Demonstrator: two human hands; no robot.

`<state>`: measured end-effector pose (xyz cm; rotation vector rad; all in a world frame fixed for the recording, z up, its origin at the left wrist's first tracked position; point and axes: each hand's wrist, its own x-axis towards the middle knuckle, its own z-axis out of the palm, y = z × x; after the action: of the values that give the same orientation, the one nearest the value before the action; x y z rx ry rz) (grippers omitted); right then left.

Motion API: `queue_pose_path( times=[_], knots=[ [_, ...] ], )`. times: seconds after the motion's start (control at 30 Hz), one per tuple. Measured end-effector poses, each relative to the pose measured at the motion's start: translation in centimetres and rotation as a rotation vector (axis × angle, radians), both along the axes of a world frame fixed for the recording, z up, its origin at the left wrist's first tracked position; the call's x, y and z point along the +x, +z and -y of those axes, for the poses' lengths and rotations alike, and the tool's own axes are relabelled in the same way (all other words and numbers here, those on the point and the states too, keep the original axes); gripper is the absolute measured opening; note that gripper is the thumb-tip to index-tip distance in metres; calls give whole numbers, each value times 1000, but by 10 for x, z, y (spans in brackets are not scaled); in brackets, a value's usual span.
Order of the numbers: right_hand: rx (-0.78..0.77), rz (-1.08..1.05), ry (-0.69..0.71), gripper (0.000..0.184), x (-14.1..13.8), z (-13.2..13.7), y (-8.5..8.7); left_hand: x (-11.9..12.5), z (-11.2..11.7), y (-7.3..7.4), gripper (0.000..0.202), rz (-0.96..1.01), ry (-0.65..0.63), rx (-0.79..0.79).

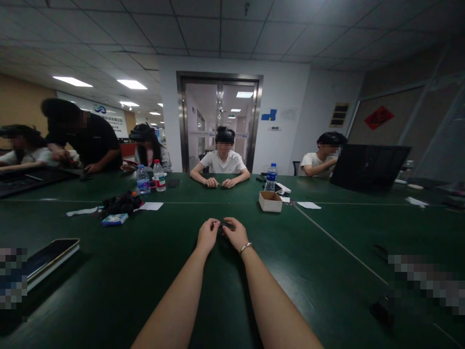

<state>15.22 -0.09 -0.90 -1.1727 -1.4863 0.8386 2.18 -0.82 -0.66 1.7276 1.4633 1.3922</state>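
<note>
Both my forearms reach out over the dark green table (152, 271). My left hand (208, 234) and my right hand (236, 233) meet at the middle of the table, fingers curled together around a small dark object (222, 226) that is mostly hidden between them. A thin bracelet (246, 247) sits on my right wrist. What the dark object is cannot be made out.
A small cardboard box (270, 201) stands beyond my hands to the right. A phone (51, 257) lies at the left, a pile of dark items (121, 203) and water bottles (159, 175) further back. A laptop (366, 167) is at the right. Several people sit around the table.
</note>
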Motion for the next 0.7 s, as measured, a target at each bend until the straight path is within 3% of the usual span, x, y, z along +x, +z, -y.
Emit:
queue_pose_path(
  times=[0.2, 0.5, 0.7],
  knots=[
    [-100, -274, 107, 24, 5, 1, 4, -1, 2, 1, 18, 48, -40, -17],
    [-162, -402, 135, 32, 8, -1, 1, -2, -2, -2, 17, 174, -88, -59],
    [-152, -416, 166, 30, 8, -4, -2, -2, 1, 1, 26, 112, -75, -85]
  ],
)
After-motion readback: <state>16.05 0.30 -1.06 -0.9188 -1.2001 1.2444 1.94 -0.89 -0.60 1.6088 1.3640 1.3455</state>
